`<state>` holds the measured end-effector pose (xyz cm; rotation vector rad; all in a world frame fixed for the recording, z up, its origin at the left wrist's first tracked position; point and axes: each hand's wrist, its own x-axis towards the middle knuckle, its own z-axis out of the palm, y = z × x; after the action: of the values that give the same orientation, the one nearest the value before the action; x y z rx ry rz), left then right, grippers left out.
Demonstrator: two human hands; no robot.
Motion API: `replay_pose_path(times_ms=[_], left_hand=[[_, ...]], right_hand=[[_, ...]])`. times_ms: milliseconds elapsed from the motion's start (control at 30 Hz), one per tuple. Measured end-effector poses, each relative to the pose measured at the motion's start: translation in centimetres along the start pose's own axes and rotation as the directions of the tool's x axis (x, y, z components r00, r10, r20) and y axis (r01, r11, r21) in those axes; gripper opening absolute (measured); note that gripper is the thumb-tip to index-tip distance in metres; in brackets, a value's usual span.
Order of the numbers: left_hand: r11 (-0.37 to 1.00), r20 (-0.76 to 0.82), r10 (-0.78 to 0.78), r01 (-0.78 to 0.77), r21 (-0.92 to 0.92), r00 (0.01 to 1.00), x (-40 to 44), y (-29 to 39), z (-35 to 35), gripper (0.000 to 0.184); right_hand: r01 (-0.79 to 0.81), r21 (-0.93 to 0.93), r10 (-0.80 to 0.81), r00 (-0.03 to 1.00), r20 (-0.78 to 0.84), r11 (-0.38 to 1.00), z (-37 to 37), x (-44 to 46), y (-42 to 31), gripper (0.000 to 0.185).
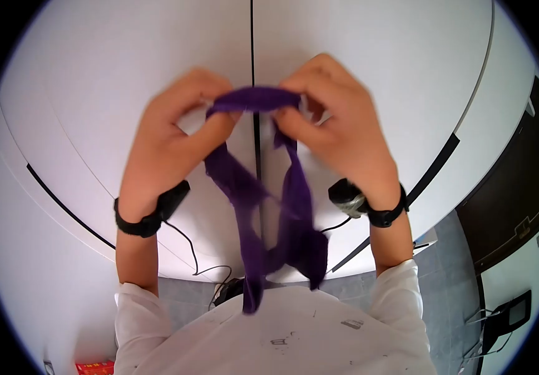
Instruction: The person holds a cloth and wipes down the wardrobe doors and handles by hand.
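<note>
A long purple cloth strip [254,99] is stretched in front of the white cabinet doors, its top section spanning the short gap between my hands. My left hand [166,131] pinches one end of that section between thumb and fingers. Opposite it, my right hand [347,125] grips the other end the same way. Two loose lengths hang down from the hands, twisted and slightly blurred, with their lower ends in front of my white shirt. What kind of cloth article it is I cannot tell.
Tall white cabinet doors [369,37] with a dark seam fill the background. Each wrist wears a black strap with a device, and a thin cable [193,253] hangs from the left one. Grey tiled floor [441,294], a dark brown door [510,187] and a black-framed object [507,322] lie to the right.
</note>
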<state>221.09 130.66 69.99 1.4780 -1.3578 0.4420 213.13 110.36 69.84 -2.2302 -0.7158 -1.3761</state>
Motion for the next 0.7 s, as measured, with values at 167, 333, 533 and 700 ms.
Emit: replay_pose_path(times_ms=[167,333,533,700], left_hand=[[0.804,0.206,-0.394,0.444,-0.395,0.896,-0.8,-5.0,1.2,0.005],[0.805,0.077,-0.474,0.467,-0.367,0.877,0.3,-4.9,3.3,0.009],[0.851,-0.003,-0.525,0.525,0.007,0.851,-1.7,-5.5,4.1,0.030],[0.725,0.140,-0.616,0.628,-0.283,0.775,-5.9,-8.9,5.9,0.034]], right_hand=[[-0.374,0.354,0.284,0.916,0.282,0.857,2.1,-2.3,3.0,0.015],[-0.365,0.274,0.386,0.922,-0.023,0.890,2.6,-2.7,3.3,0.014],[-0.351,-0.046,0.342,0.929,-0.142,0.935,5.6,-4.4,3.2,0.013],[-0.555,0.181,0.575,0.814,-0.082,0.812,7.9,-8.6,2.8,0.015]])
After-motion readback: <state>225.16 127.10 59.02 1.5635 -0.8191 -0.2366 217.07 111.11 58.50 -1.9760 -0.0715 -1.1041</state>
